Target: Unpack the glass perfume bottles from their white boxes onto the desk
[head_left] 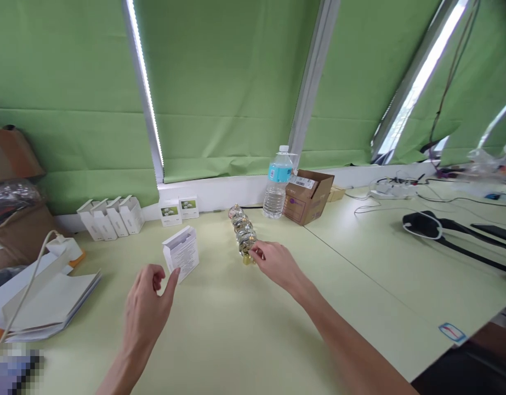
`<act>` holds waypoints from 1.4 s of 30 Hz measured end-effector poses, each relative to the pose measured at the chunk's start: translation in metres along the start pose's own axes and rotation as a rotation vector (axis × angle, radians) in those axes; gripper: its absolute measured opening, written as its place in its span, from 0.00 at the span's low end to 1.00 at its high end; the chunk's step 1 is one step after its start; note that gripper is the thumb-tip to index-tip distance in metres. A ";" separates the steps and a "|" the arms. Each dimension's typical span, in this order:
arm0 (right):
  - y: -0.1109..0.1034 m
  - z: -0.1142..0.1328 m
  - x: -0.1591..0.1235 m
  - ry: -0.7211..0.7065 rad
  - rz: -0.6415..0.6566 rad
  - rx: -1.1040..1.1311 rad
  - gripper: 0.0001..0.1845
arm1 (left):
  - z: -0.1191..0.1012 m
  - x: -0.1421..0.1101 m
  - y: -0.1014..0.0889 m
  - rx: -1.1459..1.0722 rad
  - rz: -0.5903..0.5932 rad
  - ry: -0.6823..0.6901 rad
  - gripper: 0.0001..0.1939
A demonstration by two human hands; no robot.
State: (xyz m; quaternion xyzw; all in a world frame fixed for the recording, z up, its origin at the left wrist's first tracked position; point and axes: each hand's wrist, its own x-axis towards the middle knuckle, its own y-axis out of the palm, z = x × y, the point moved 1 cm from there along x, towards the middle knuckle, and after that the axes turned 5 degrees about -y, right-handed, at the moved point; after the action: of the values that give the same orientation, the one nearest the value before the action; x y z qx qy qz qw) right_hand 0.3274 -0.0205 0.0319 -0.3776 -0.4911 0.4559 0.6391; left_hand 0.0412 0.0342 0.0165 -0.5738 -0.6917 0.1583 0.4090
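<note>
My right hand (275, 264) is at the near end of a row of shiny, silvery-gold round ornaments (241, 226). Its thumb and forefinger are pinched together against the nearest ornament, beside the gold cap, and partly hide it. The row runs away from me towards the wall. My left hand (148, 307) hovers over the table with fingers curled and thumb held apart, nothing in it. Just beyond the left thumb, a white carton (181, 255) stands upright with its top flap open.
Several white cartons (111, 218) and two small picture boxes (179, 210) line the wall. A water bottle (276, 186) stands beside an open brown cardboard box (306, 197). Papers (55, 302) lie left. Black-framed glasses (427, 225) and cables (394, 189) are on the right.
</note>
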 end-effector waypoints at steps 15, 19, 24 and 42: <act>0.009 0.034 -0.010 -0.246 -0.074 0.361 0.10 | 0.023 0.014 0.028 -0.556 0.365 -0.081 0.24; 0.003 0.031 -0.009 -0.212 -0.198 0.458 0.10 | 0.003 0.009 0.006 -0.663 0.694 -0.094 0.24; -0.005 0.036 -0.010 -0.197 -0.158 0.697 0.15 | -0.008 0.002 -0.005 -0.686 0.967 -0.118 0.25; 0.005 0.033 -0.005 -0.118 -0.033 0.887 0.15 | -0.019 -0.006 -0.019 -0.626 1.196 -0.091 0.17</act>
State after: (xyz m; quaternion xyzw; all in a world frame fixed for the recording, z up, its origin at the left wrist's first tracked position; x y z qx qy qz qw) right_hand 0.2935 -0.0229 0.0336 -0.0325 -0.2898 0.6328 0.7173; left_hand 0.0427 0.0184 0.0389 -0.9420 -0.2849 0.1738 0.0362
